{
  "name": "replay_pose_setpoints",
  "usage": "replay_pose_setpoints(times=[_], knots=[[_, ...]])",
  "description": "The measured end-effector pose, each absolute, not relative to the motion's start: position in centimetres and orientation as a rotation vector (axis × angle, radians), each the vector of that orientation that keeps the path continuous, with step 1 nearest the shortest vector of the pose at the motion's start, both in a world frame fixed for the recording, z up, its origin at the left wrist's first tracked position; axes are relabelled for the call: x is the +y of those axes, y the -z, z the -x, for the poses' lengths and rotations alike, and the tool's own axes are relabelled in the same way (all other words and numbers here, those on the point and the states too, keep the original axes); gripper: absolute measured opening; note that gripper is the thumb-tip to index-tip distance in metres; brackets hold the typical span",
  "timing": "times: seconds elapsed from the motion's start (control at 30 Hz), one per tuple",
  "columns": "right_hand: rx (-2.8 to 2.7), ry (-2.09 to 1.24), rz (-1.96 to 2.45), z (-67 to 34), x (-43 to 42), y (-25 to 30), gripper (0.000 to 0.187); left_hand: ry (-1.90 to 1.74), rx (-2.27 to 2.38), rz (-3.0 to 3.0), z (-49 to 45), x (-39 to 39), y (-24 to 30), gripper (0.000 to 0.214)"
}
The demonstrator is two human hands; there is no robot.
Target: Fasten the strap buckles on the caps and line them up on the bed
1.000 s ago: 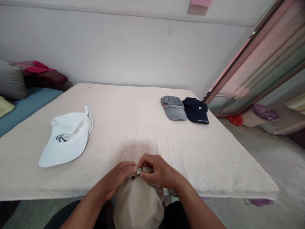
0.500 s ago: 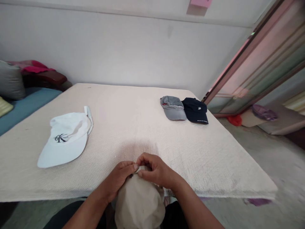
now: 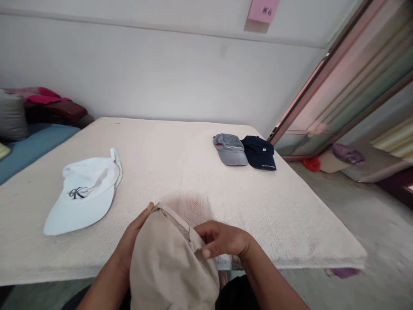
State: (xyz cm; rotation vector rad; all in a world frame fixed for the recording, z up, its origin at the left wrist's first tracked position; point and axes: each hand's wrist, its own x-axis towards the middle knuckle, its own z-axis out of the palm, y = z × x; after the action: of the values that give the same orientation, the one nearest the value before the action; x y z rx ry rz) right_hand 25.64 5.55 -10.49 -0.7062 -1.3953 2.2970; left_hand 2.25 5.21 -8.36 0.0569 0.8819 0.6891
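The beige cap (image 3: 171, 262) is the closest thing. It sits low in the middle, over the near edge of the table (image 3: 290, 241), and part of it hangs past that edge. The left hand (image 3: 129, 239) is mostly hidden behind the cap, with its thumb at the cap's top edge, holding on. The right hand (image 3: 226, 241) has its fingers curled and pinches the cap's rim just beside the table's near edge.

In front of the hands the table top is bare cloth, with lots of room in the middle. The white cap (image 3: 84, 193) lies to the left, near the left edge. Far off to the right, a grey cap (image 3: 229, 149) and a dark blue cap (image 3: 260, 153) lie touching side by side, close to the right edge. Past that edge is the floor (image 3: 355, 215). The wall (image 3: 161, 77) stands behind the table's far edge.
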Motion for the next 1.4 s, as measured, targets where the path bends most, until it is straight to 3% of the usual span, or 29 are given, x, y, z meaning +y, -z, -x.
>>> replay_pose_setpoints(times=[0.2, 0.53, 0.8, 1.07, 1.3, 1.4], knots=[[-0.729, -1.966, 0.687, -25.8, 6.2, 11.4, 0.027, -0.649, 0.794, -0.109, -2.8, 5.9, 8.7, 0.040], [-0.424, -1.794, 0.688, -26.3, 8.0, 12.3, 0.011, -0.762, 0.668, -0.157, -3.8, 5.7, 10.1, 0.035], [-0.561, -2.190, 0.588, -24.9, 5.2, 13.3, 0.038, -1.185, 0.593, -0.163, 0.8, 10.8, 10.2, 0.033], [-0.733, -2.290, 0.553, -22.5, 2.8, 13.8, 0.062, -1.541, 0.871, -0.084, 2.3, 12.4, 9.1, 0.038], [-0.530, -1.947, 0.603, -21.1, 4.5, 15.6, 0.038, -1.625, 0.827, 0.010, 2.9, 13.6, 10.4, 0.036], [-0.553, -1.847, 0.634, -22.4, 6.8, 14.7, 0.037, -1.567, 0.785, 0.074, 2.2, 13.2, 11.2, 0.043]])
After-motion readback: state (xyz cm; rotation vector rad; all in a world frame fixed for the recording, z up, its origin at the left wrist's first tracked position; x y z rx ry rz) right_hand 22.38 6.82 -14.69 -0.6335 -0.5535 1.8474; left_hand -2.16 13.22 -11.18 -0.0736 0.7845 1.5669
